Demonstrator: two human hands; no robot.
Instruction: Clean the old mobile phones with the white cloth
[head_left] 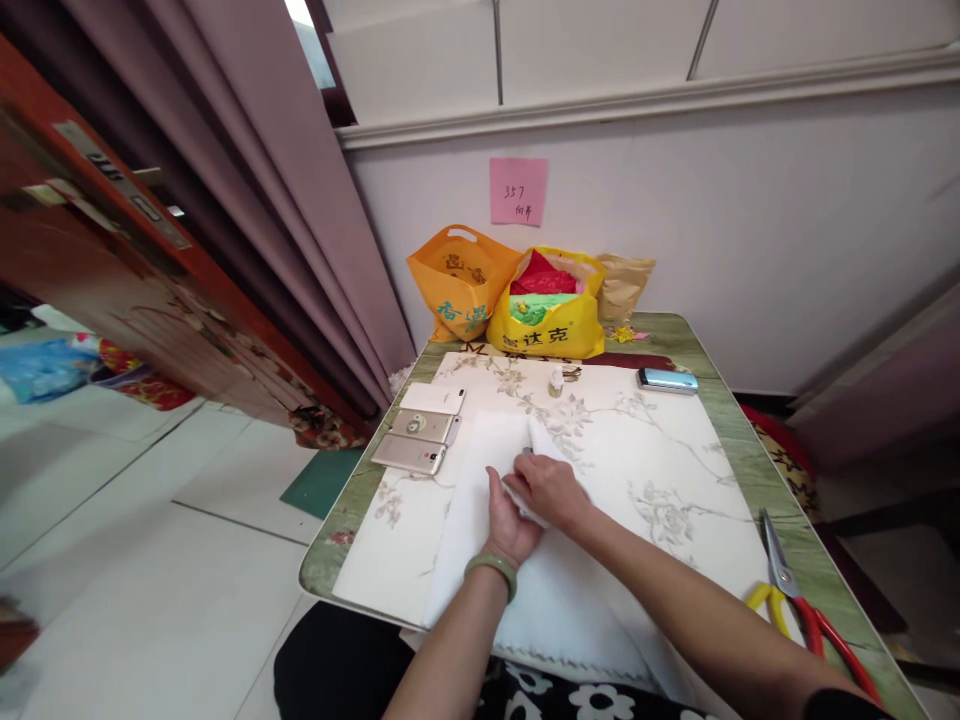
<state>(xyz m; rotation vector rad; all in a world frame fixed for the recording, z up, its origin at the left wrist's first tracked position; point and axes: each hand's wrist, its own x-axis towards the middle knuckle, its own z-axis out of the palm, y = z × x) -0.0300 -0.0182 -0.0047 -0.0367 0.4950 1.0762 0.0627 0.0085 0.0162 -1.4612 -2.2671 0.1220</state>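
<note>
Above the middle of the table my left hand (512, 530), with a green bangle on its wrist, is turned palm up, its thumb stretched out. Its fingers curl under a small object largely hidden by my right hand and white cloth; only a greyish end (527, 451) shows. My right hand (551, 488) presses down on it from above, its bent fingers closed on a fold of the white cloth (480, 560). The rest of that cloth spreads under both hands and over the near table edge to my lap.
Several phones (424, 425) lie at the left. A small bottle (556, 383) and a blue case (667, 380) are farther back. Behind them stand an orange bag (457, 280), a yellow bag (551, 320) and a brown pouch (624, 285). Scissors (784, 580) lie at the right edge.
</note>
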